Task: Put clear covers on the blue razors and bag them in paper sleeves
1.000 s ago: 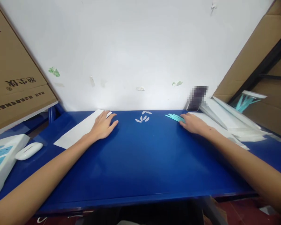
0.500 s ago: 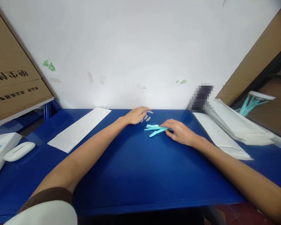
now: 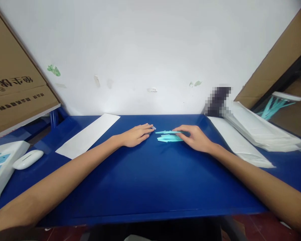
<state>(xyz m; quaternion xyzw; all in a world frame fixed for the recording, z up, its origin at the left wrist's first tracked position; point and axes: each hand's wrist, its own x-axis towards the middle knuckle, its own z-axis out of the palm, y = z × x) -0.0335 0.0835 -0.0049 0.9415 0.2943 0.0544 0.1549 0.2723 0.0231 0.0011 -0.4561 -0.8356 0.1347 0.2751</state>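
Several turquoise sticks (image 3: 169, 138) lie bunched on the blue table, just right of the middle. Above them, my right hand (image 3: 192, 136) pinches one turquoise stick (image 3: 165, 132) between thumb and fingers. My left hand (image 3: 137, 135) lies palm down left of the sticks, its fingers stretched out. By its fingertips shows a small clear piece (image 3: 154, 128); whatever else is under the hand is hidden.
A white paper strip (image 3: 89, 135) lies on the left of the table (image 3: 130, 187). Farther left are a white oval case (image 3: 28, 159) and a white box (image 3: 7, 160). White packets (image 3: 263, 130) and a bag of turquoise sticks (image 3: 276, 106) are at the right.
My left hand has moved left and toward me, now flat, and most of the small clear pieces no longer show. The turquoise sticks are more closely gathered, with one lifted by my right hand.
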